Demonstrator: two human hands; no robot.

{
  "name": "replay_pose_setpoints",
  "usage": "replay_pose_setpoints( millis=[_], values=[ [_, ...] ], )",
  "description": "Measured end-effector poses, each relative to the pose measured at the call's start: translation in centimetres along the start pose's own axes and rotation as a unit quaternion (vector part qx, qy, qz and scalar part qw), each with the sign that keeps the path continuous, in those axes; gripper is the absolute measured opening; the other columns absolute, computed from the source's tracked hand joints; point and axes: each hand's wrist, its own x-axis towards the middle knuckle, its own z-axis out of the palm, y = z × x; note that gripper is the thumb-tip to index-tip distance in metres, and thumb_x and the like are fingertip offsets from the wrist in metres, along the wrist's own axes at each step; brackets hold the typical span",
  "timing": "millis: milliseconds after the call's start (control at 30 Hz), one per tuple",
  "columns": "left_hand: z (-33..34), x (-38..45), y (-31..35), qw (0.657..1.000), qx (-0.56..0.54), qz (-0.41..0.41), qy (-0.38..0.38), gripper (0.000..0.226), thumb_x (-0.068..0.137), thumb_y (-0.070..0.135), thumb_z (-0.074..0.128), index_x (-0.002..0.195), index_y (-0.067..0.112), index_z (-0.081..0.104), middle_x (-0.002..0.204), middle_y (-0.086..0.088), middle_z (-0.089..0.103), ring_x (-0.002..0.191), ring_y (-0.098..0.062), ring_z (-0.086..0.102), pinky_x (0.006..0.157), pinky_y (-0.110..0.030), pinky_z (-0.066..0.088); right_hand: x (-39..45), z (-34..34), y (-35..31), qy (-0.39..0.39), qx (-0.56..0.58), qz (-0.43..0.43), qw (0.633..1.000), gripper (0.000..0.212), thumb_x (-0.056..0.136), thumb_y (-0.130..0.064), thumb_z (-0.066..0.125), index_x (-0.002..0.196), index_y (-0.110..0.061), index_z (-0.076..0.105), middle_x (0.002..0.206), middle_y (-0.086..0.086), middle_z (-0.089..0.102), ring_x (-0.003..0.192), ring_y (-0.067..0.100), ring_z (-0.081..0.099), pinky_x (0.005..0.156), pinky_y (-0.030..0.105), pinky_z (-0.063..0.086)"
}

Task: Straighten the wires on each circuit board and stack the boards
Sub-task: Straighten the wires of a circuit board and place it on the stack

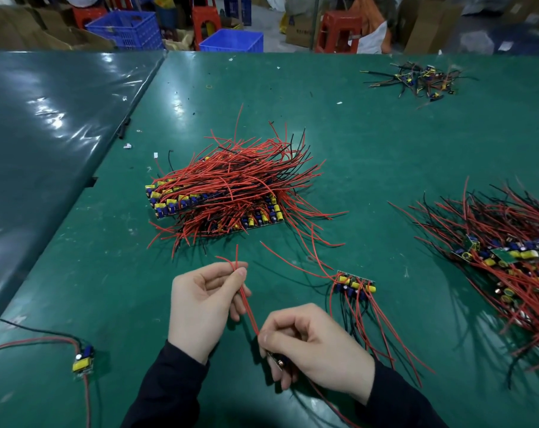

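Mid-straightening: thin red wires (246, 299) pinched near their tips by left hand (204, 307), gripped low by right hand (316, 347), small board hidden beneath. Next, judged: slide along, then onto tall red-wired board stack (218, 196) beyond.

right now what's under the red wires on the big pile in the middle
Under the red wires lie stacked circuit boards with yellow and blue parts, showing along the left and front edges. The middle of the stack is covered, so the count is hidden.

Both hands, left (200, 307) and right (317, 347), are bare; dark, near-black long sleeves (169, 387) reach to the wrists.
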Motion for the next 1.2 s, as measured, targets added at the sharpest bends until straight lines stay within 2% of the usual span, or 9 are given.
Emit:
replay_pose_setpoints(
  millis=[100,233,567,767,1000,1200],
  values=[
    [-0.3,0.2,0.2,1.000,0.008,-0.004,0.003,0.007,0.082,-0.003,0.064,0.076,-0.004,0.067,0.048,-0.009,0.060,0.031,-0.014,0.047,0.033,-0.016,0.035,-0.1,0.1,-0.1,-0.006,-0.003,0.007,1.000,0.030,0.093,-0.005,0.051,0.066,-0.017,0.058,0.050,-0.001,0.058,0.039,0.009,0.053,0.042,0.018,0.039],
    [-0.7,0.3,0.2,1.000,0.021,-0.008,0.000,0.015,0.084,-0.001,0.063,0.070,-0.007,0.064,0.048,-0.010,0.060,0.032,-0.016,0.048,0.033,-0.016,0.037,-0.1,0.0,-0.3,-0.012,-0.004,0.011,1.000,0.030,0.093,-0.004,0.051,0.066,-0.017,0.057,0.051,0.000,0.058,0.039,0.009,0.052,0.042,0.017,0.040],
    [-1.2,0.3,0.6,0.997,-0.022,-0.058,-0.037,0.013,0.088,-0.001,0.056,0.083,-0.003,0.068,0.058,-0.013,0.065,0.046,-0.023,0.062,0.040,-0.020,0.046,-0.1,0.1,-0.5,-0.014,-0.016,0.010,1.000,0.030,0.093,-0.003,0.050,0.066,-0.016,0.056,0.050,0.000,0.057,0.038,0.008,0.052,0.042,0.017,0.040],
    [-1.5,0.5,1.1,0.991,-0.093,-0.089,-0.034,0.014,0.073,0.003,0.064,0.086,-0.002,0.070,0.071,-0.019,0.071,0.059,-0.024,0.070,0.051,-0.021,0.054,-0.3,-0.1,-0.7,-0.038,-0.004,0.016,0.999,0.029,0.094,-0.002,0.049,0.068,-0.012,0.056,0.051,0.001,0.057,0.039,0.007,0.052,0.043,0.015,0.044],
    [-1.5,0.6,0.7,0.990,-0.096,-0.097,-0.033,0.011,0.083,-0.005,0.059,0.085,-0.002,0.070,0.074,-0.022,0.071,0.068,-0.029,0.072,0.055,-0.022,0.055,-0.3,-0.1,-0.8,-0.046,0.000,0.017,0.999,0.029,0.095,-0.003,0.049,0.068,-0.012,0.056,0.050,-0.001,0.057,0.039,0.007,0.052,0.043,0.016,0.044],
    [-1.9,0.8,1.0,0.990,-0.115,-0.079,-0.017,0.022,0.068,0.004,0.067,0.089,-0.001,0.069,0.077,-0.022,0.072,0.070,-0.029,0.072,0.056,-0.022,0.055,-0.3,0.0,-0.7,-0.057,0.004,0.018,0.998,0.029,0.095,-0.001,0.048,0.069,-0.013,0.057,0.050,-0.002,0.058,0.039,0.008,0.052,0.044,0.017,0.046]
  ],
)
